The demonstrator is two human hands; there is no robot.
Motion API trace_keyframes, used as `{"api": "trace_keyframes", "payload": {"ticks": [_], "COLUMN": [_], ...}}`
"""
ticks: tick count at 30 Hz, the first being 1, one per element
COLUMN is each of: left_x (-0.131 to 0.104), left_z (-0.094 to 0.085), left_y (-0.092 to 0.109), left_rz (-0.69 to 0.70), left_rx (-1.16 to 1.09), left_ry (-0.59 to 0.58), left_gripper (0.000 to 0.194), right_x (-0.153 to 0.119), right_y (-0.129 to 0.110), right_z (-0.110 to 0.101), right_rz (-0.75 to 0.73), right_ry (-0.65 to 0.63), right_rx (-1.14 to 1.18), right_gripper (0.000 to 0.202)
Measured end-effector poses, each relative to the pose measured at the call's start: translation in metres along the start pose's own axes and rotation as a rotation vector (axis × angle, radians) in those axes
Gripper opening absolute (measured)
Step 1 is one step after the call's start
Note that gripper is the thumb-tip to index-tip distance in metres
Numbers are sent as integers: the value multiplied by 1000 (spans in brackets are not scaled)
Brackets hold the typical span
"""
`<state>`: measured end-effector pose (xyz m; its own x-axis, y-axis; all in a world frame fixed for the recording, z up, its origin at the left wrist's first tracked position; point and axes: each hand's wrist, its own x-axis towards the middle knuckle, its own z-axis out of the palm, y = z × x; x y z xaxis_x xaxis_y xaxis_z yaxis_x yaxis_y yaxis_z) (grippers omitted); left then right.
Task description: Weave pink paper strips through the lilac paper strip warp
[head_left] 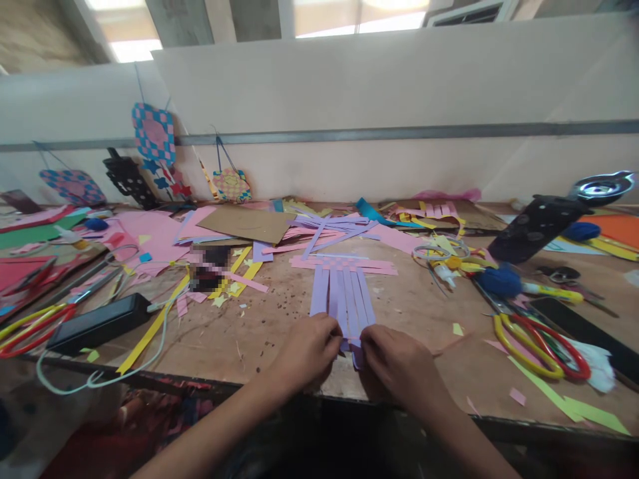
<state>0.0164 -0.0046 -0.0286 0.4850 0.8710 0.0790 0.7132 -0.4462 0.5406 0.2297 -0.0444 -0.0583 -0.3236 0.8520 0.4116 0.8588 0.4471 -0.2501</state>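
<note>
Purple paper strips [341,296] run lengthwise toward me on the brown table. At their far end they are woven with crosswise pink paper strips [374,266], making a small checkered band. My left hand [312,346] is closed with its fingertips on the near ends of the purple strips, at the left side. Opposite it, my right hand [399,359] pinches the same near ends from the right. Between the two hands the strip ends look bunched or folded, and the fingers partly hide them.
Scissors with yellow and red handles [542,346] lie at right, beside dark blue yarn [499,282]. More scissors [37,326] and a black power adapter [100,322] with a pale cord are at left. Brown cardboard [244,224] and loose paper strips lie behind. Woven paper bags [232,185] stand by the wall.
</note>
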Motion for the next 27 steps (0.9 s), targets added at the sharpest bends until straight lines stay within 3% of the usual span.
{"api": "trace_keyframes", "payload": {"ticks": [10, 15, 20, 27], "left_x": [12, 18, 21, 18], "left_z": [2, -5, -10, -11], "left_y": [-22, -19, -17, -16], "left_rz": [-193, -249, -264, -217], "left_rx": [-397, -567, -648, -554], "left_ry": [-39, -93, -135, -122], "left_gripper": [11, 8, 7, 8], "right_x": [-8, -12, -11, -1], "right_y": [5, 5, 6, -5], "right_z": [-5, 2, 9, 11], "right_rz": [146, -6, -188, -155], "right_ry": [2, -1, 101, 138], "right_rx": [276, 263, 126, 70], "right_gripper": [15, 18, 21, 22]}}
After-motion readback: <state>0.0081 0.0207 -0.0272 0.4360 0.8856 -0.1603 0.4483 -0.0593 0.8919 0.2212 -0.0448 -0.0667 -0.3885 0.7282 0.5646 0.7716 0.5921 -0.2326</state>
